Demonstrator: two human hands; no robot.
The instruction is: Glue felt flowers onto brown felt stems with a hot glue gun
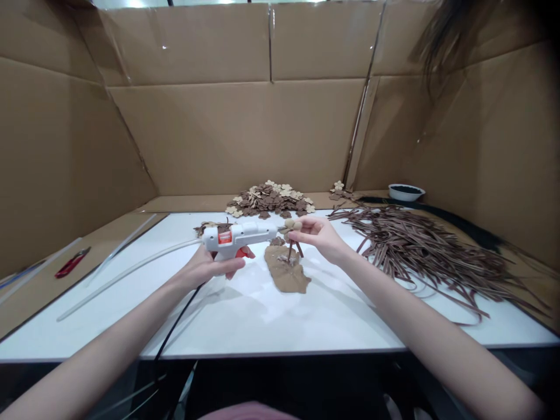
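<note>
My left hand [221,265] is wrapped around the handle of a white glue gun [251,234] with a red trigger. A long clear glue stick [131,279] sticks out of its back end. The nozzle points right and meets a small beige flower cutout [290,224], which my right hand [317,234] pinches between thumb and fingers. Brown strips [299,248] hang down below the flower, over a torn piece of brown cardboard [283,277] on the white board. Whether nozzle and flower touch, I cannot tell.
A heap of brown and beige flower cutouts [275,199] lies at the back. On the right spreads a large pile of brown strips [420,245], with a white bowl [406,192] behind it. A red cutter [72,262] lies at left. Cardboard walls [236,128] surround the white board [341,326].
</note>
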